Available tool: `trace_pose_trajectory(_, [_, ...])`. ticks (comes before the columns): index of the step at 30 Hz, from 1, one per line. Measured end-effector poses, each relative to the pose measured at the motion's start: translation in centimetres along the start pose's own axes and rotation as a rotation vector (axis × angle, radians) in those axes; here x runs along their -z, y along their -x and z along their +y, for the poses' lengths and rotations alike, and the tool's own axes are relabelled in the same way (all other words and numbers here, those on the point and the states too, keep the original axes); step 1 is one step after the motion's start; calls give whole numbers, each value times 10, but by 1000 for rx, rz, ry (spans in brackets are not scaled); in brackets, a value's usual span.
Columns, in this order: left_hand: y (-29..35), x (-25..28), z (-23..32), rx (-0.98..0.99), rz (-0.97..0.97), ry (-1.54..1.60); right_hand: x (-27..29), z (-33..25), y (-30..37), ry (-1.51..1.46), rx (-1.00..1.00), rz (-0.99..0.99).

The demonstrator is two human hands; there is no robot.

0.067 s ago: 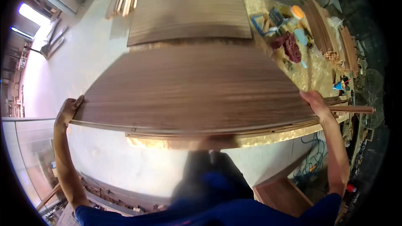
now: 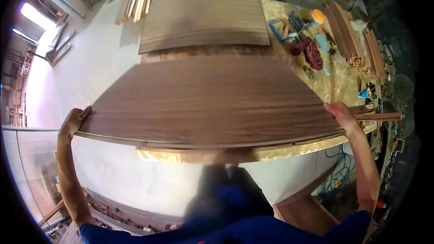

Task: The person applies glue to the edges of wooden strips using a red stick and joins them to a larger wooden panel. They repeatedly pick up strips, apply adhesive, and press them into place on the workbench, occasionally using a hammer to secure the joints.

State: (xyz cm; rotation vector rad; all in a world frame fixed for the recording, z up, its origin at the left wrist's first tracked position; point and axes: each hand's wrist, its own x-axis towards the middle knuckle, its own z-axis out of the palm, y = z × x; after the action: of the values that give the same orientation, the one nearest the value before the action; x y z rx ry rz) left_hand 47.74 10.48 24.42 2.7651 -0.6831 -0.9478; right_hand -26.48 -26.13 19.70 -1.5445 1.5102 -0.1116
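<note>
A wide brown wood-grain panel point(image 2: 203, 95) spans the space in front of me, over the near part of the workbench point(image 2: 337, 83). My left hand point(image 2: 77, 119) grips its left end, thumb on the top face and the other fingers hidden beneath. At the opposite end my right hand point(image 2: 340, 114) holds the edge the same way, thumb on top. Just beyond lies a second wood-grain panel point(image 2: 203, 20), flat on the bench, with a strip of bench showing between the two.
A maroon cloth point(image 2: 312, 54), a tub with an orange lid point(image 2: 318, 16) and small tools lie on the bench's right. Wooden strips point(image 2: 343, 31) are stacked at far right. A fan point(image 2: 400, 104) stands beyond; cables point(image 2: 337, 180) hang below. Another brown panel point(image 2: 305, 214) is low at right.
The whole view has shifted slightly, with the far panel and bench items a little lower in the picture. Both hands keep their hold on the near panel.
</note>
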Motion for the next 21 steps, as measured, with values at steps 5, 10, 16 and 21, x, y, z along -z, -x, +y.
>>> trace_pose_trajectory(5, [43, 7, -1, -29, -27, -313, 17, -26, 49, -176, -209, -105])
trace_pose_trajectory(10, [11, 30, -17, -90, -343, 280, 64, -64, 39, 165, -370, -170])
trace_pose_trajectory(16, [-6, 45, -22, -344, -201, 895, -20, -173, 48, 877, 996, 557])
trace_pose_trajectory(21, [-71, -19, -9, -468, 25, 1430, -142, -259, 22, 814, 1068, 296])
